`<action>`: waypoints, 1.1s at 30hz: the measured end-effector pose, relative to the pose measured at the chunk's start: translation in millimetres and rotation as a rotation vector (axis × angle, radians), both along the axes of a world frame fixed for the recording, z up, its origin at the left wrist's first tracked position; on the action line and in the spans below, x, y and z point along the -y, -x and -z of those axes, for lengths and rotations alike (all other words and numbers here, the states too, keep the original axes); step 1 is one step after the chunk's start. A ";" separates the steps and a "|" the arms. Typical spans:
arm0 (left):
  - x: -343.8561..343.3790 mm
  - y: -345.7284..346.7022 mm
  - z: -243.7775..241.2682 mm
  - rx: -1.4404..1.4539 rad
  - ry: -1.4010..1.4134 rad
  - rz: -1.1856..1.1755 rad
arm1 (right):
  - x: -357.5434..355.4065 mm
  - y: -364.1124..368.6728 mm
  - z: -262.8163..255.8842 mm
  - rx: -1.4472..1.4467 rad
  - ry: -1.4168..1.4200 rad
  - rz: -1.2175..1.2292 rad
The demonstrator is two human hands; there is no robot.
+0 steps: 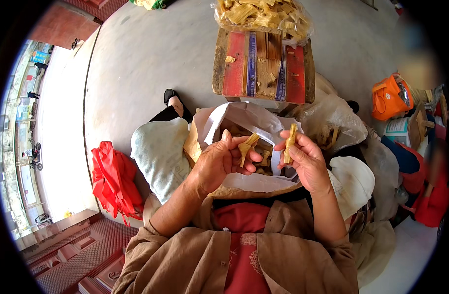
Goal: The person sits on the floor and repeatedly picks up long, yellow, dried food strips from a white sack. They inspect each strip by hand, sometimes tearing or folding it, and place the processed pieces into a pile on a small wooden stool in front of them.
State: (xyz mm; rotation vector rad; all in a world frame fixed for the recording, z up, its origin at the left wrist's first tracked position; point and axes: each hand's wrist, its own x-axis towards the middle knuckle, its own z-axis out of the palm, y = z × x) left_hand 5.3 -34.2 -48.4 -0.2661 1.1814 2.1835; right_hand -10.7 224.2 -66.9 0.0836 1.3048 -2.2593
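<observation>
My left hand [217,158] holds a knotted yellow-brown dried strip [246,149] between thumb and fingers. A second knotted dried strip [290,141], held upright, is pinched in my right hand [308,161]. Whether the strips are bean curd skin or bamboo shoot, I cannot tell. Both hands are above an open paper sack [196,136] with a white liner [242,182], resting between my legs. More dried pieces [265,154] lie inside the sack, partly hidden by my hands.
Ahead stands a worn wooden stool [219,73], crumbs on top, with a clear bag of yellow strips [261,16] at its far end. A translucent plastic bag [334,117] is at right, near an orange bag [390,97]. A red bag [114,180] lies on the floor at left.
</observation>
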 end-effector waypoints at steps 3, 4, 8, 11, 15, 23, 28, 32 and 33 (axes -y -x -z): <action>3.9 -7.9 3.4 0.007 0.012 0.011 | 6.2 -9.7 1.4 -0.027 -0.059 -0.002; 5.1 -10.4 4.3 0.006 0.004 0.007 | 8.4 -13.4 3.5 -0.051 -0.074 -0.007; 4.6 -19.0 1.1 -0.036 0.008 -0.013 | 15.5 -30.3 8.5 -0.142 -0.153 0.003; 8.3 -23.7 1.2 -0.045 -0.036 -0.026 | 17.4 -37.2 4.1 -0.195 -0.180 0.014; 6.0 -29.4 -8.0 -0.065 0.020 -0.018 | 18.1 -42.3 -7.6 -0.203 -0.187 0.036; 9.5 -47.4 -27.4 -0.295 0.183 0.215 | 19.3 -55.3 -27.0 -0.169 -0.008 0.065; 8.3 -63.5 -42.7 -0.307 0.238 0.236 | 28.5 -64.9 -51.1 -0.431 -0.393 -0.062; 12.2 -72.7 -50.0 -0.318 0.303 0.308 | 31.5 -76.8 -53.3 -0.690 -0.478 -0.319; 12.5 -77.4 -53.8 -0.298 0.284 0.326 | 30.9 -81.5 -58.0 -0.547 -0.370 -0.391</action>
